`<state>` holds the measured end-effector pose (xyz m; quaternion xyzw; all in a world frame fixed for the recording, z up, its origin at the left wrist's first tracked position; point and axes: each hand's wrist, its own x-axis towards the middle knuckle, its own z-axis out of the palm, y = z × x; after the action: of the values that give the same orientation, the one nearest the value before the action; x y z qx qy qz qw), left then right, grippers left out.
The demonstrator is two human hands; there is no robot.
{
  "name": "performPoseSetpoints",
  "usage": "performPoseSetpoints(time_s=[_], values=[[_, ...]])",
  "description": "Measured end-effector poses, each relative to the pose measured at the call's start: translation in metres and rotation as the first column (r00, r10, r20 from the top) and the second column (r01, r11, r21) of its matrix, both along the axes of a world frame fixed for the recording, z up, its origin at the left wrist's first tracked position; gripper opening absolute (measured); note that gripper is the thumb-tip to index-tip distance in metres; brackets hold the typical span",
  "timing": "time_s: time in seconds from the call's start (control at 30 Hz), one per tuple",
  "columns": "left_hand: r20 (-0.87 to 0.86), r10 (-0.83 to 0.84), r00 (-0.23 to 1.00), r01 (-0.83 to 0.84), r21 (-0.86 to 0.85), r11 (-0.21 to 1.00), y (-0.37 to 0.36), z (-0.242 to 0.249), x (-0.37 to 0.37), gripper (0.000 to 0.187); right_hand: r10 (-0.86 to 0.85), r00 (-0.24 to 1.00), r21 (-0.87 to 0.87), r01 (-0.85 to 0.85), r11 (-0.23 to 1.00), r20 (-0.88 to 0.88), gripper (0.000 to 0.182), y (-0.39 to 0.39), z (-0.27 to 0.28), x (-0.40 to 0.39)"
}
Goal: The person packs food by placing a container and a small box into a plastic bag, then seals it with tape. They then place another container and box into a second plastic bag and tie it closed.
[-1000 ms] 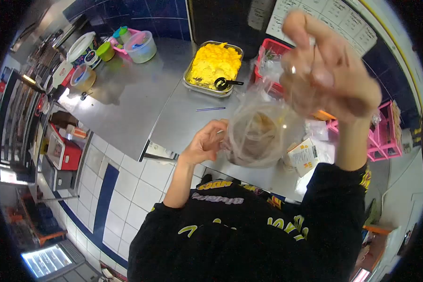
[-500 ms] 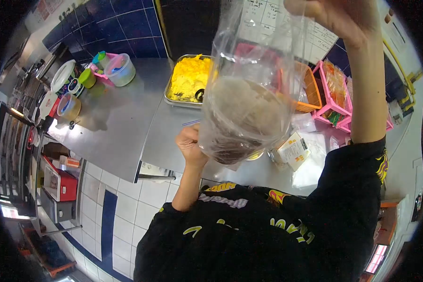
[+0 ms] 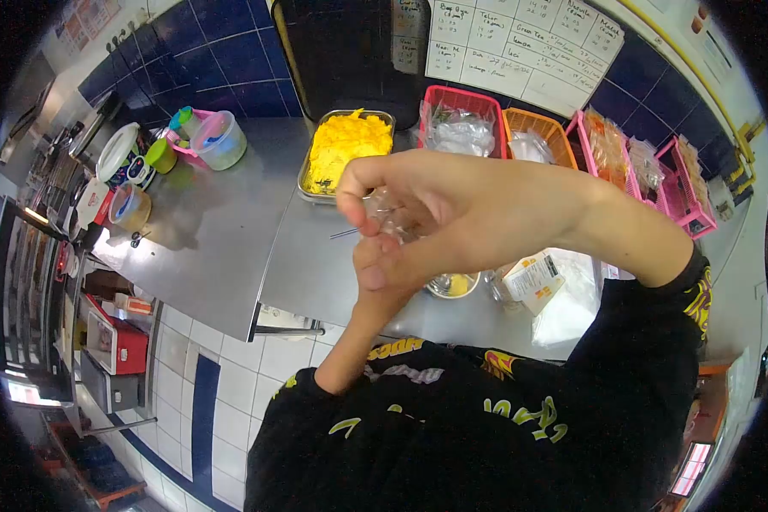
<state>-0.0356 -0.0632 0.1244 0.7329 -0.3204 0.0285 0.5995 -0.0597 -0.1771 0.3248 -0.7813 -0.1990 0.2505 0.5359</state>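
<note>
My right hand (image 3: 478, 200) reaches across the middle of the view, its fingers curled round crumpled clear plastic of a plastic bag (image 3: 388, 213). Against its thumb is my left hand (image 3: 375, 286), mostly hidden, with its fingers closed at the same plastic. The lower part of the bag is hidden behind both hands. Just beyond them stands a metal tray of yellow shredded food (image 3: 350, 145). A round container with something yellow in it (image 3: 456, 286) shows partly below my right hand.
A pink basket (image 3: 461, 94), an orange basket (image 3: 538, 128) and more pink baskets (image 3: 610, 154) of packets line the back. A printed box (image 3: 533, 282) lies on the right beside white plastic sheets (image 3: 572, 303). Plastic tubs (image 3: 218, 141) and scissors (image 3: 136, 239) sit on the left steel counter (image 3: 205, 256).
My right hand has come down from high on the right to meet my left hand. The bag, held up and stretched before, is now gathered and mostly hidden; the baskets show behind.
</note>
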Motion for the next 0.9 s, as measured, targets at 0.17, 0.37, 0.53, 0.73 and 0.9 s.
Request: performPoseSetpoints(time_s=[0.17, 0.37, 0.53, 0.73, 0.9], values=[[0.350, 0.020, 0.936, -0.065, 0.116, 0.991, 0.022, 0.033, 0.015, 0.037, -0.187, 0.968, -0.063, 0.179, 0.982, -0.169, 0.026, -0.017, 0.016, -0.018], [0.307, -0.191, 0.932, 0.153, 0.143, 0.978, 0.032, 0.047, 0.012, 0.037, -0.351, 0.924, -0.038, 0.350, 0.936, -0.149, 0.027, -0.026, 0.028, -0.037], [0.285, -0.297, 0.911, 0.262, 0.156, 0.952, 0.038, 0.061, 0.011, 0.035, -0.410, 0.888, 0.079, 0.432, 0.898, -0.208, 0.033, -0.037, 0.027, -0.049], [0.513, -0.443, 0.735, 0.163, 0.500, 0.851, 0.067, 0.105, 0.010, 0.028, -0.080, 0.804, -0.029, 0.120, 0.992, 0.589, 0.024, -0.055, 0.006, -0.075], [-0.182, -0.384, 0.905, 0.350, -0.194, 0.917, 0.020, 0.167, 0.013, 0.021, 0.183, -0.302, 0.011, 0.543, 0.840, 0.936, 0.006, -0.092, -0.110, 0.008]])
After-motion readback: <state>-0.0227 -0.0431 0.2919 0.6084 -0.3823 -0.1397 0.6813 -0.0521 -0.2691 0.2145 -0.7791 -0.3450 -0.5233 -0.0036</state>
